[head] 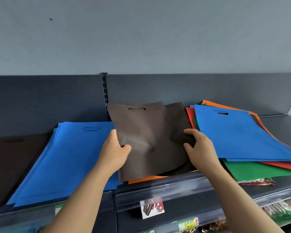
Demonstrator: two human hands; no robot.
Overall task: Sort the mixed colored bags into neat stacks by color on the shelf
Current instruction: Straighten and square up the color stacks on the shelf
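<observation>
Bags of brown fabric [149, 140] sit lifted off the shelf [279, 126] between both hands: the left hand [115, 152] pinches their left edge, thumb on top, and the right hand [200, 148] grips their right edge. An orange bag [146, 179] lies beneath them. Left of the left hand is a blue stack [65, 157], beyond it a dark brown stack [12, 162]; just right of the right hand lies a mixed pile [252, 170] topped by a blue bag [238, 133]

I count two hands: left hand [115, 148], right hand [200, 147]. On the shelf [279, 126], three heaps: one dark brown stack [15, 162], one blue stack [69, 158], one mixed pile [252, 169]. Held up: two brown bags [146, 132], far as I see.
</observation>
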